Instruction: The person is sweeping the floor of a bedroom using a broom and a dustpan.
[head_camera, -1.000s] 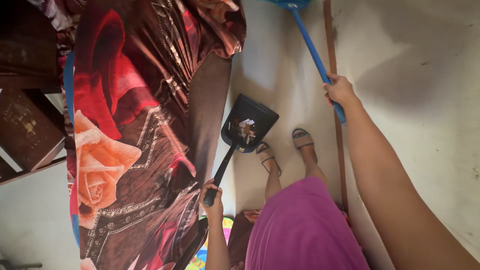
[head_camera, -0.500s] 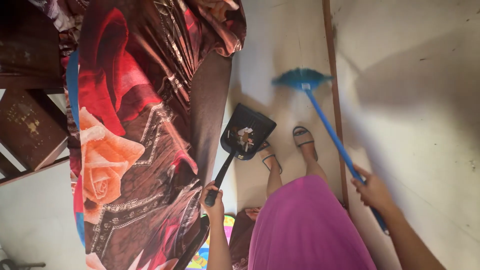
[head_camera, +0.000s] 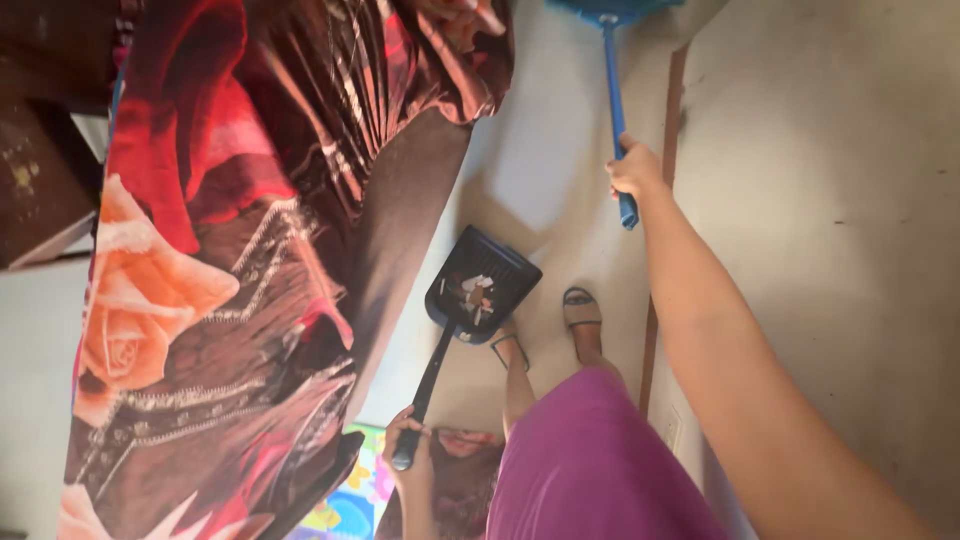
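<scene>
A: What's lying nearest the hands, biggest thing first?

B: The bed w/ the rose-print cover (head_camera: 230, 270), red, orange and brown, is running along the outer side of the left hand (head_camera: 412, 452). Pale floor (head_camera: 545, 190) is lying betw. the two hands. The wall (head_camera: 840, 200) is rising just past the right hand (head_camera: 636, 172).

A: And which step's in hand, as you're reading it?

B: Looks like mid-sweep, collecting dirt. The right hand is wrapping shut round the blue broom handle (head_camera: 612, 95), near its lower end; the blue bristles (head_camera: 612, 8) are sitting well ahead of that hand, partly cut off at the top edge.

A: Left hand doing what?

B: It's closing round the end of the black handle of the dustpan (head_camera: 482, 285). The pan is hanging out ahead of that hand, mouth pointing away, approx. level w/ the person's sandalled feet (head_camera: 545, 325). I can't tell if its lip is touching the floor.

A: Anything in the pan?

B: Small pale scraps (head_camera: 472, 290), prob. paper bits, are lying in the scoop.

A: So what's the next move calling for?

B: My guess: the broom is needing to draw back toward the pan mouth, and the left hand is needing to keep the pan low and tipped so the scraps aren't sliding out.

A: Anything else close by?

B: A bright patterned mat (head_camera: 345, 505) is showing just beside the left hand, and the person's purple skirt (head_camera: 590, 465) is hanging betw. the two arms.
</scene>
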